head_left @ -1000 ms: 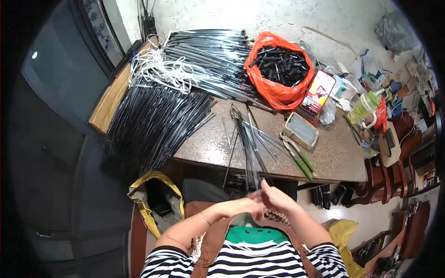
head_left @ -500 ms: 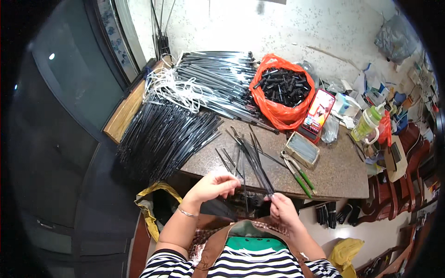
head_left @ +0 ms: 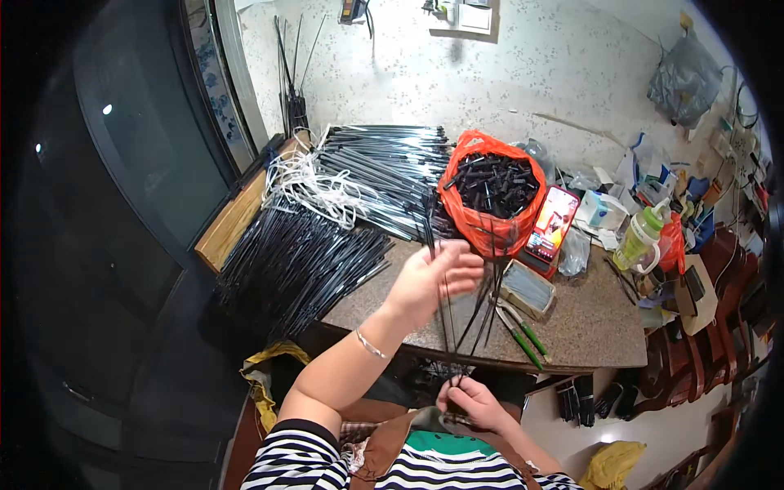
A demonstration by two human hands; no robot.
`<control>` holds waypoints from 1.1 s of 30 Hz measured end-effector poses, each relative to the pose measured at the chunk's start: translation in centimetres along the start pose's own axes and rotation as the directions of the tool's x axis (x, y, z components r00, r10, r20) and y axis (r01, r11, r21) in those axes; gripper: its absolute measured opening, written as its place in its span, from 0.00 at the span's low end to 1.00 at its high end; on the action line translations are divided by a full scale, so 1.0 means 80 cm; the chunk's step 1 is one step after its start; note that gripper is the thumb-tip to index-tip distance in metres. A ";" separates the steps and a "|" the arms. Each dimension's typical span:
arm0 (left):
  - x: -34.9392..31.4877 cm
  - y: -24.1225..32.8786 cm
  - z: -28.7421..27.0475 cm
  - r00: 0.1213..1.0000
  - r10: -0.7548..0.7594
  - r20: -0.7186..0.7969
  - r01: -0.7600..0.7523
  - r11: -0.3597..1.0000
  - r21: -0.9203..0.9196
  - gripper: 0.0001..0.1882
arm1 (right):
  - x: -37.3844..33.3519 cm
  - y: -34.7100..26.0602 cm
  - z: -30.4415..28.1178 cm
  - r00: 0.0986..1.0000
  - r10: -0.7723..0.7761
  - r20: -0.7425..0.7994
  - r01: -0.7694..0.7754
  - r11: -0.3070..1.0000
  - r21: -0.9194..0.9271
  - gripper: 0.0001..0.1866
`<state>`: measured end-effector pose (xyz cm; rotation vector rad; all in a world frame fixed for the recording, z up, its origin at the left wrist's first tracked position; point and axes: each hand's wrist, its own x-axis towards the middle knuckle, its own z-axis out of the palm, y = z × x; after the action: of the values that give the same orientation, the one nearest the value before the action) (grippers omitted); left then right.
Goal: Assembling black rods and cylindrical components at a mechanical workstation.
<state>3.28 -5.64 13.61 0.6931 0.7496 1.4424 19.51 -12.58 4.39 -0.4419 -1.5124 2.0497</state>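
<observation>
Low at the table's front edge, my right hand (head_left: 478,402) pinches the lower ends of several thin black rods (head_left: 467,335). They fan upward and apart over the tabletop. My left hand (head_left: 441,282) is raised among their upper parts, fingers extended and a little apart. Some rods pass right by its palm and fingers; whether it touches them I cannot tell. Behind it stands a red plastic bag (head_left: 490,233) full of short black pieces (head_left: 498,186).
Black rods (head_left: 302,265) lie heaped at the left, with longer shiny rods (head_left: 376,167) and white cord (head_left: 318,184) behind. Right of my hands are green-handled pliers (head_left: 523,339), a box of thin grey pieces (head_left: 527,288), a phone (head_left: 554,224) and a green-capped bottle (head_left: 641,239).
My left hand has gone up and away to the right, opening among the rods. My right hand has shifted slightly left and down, and the rods now spread apart more. The view has tilted up.
</observation>
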 end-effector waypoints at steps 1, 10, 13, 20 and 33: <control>0.004 0.005 0.002 1.000 -0.010 0.014 0.011 0.998 -0.058 0.11 | 0.001 0.000 0.002 0.998 0.029 -0.056 -0.028 0.999 0.020 0.07; -0.003 -0.011 -0.005 0.983 0.175 -0.051 -0.177 0.983 -0.042 0.11 | 0.026 -0.016 -0.010 0.899 -0.062 -0.434 0.012 0.993 -0.118 0.10; -0.008 0.032 -0.015 0.950 0.276 -0.142 -0.282 0.959 -0.018 0.12 | 0.038 -0.017 -0.026 0.826 -0.244 -0.509 -0.030 0.882 -0.471 0.10; -0.019 0.037 -0.044 0.971 0.204 -0.123 -0.183 0.970 0.158 0.14 | 0.052 -0.034 -0.027 0.745 -0.377 -0.551 0.046 0.852 -0.521 0.08; -0.002 0.044 -0.068 0.928 0.265 -0.261 -0.198 0.947 0.254 0.09 | 0.082 0.040 -0.041 0.965 -0.259 0.049 0.158 0.418 -0.894 0.11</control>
<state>-3.14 -5.90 13.16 0.7689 1.1027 1.7187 15.36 -6.76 0.69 -0.6729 -2.3762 0.8201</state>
